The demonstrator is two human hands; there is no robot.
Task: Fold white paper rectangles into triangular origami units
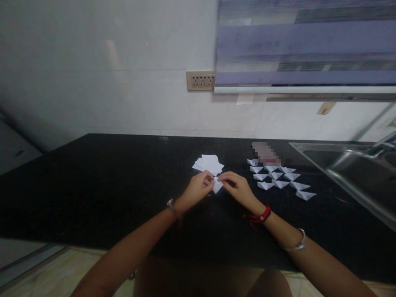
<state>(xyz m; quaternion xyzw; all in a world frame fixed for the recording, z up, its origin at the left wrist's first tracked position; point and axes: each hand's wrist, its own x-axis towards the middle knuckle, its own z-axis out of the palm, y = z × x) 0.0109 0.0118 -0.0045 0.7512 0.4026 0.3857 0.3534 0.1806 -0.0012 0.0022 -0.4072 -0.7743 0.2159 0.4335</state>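
Note:
A small white piece of folded paper is held between my two hands, its lower corner pointing toward me. My left hand pinches its left side with closed fingers. From the right, my right hand grips the other edge between thumb and forefinger. Just beyond my fingers lies a loose stack of white paper sheets, fanned unevenly. Several folded white paper pieces, pointed and boat-like, stand in rough rows to the right of my right hand.
The work is on a black countertop. A blurred-out flat pinkish object lies behind the folded pieces. At the right is a metal sink with a faucet. A socket panel and a purple striped blind are on the wall.

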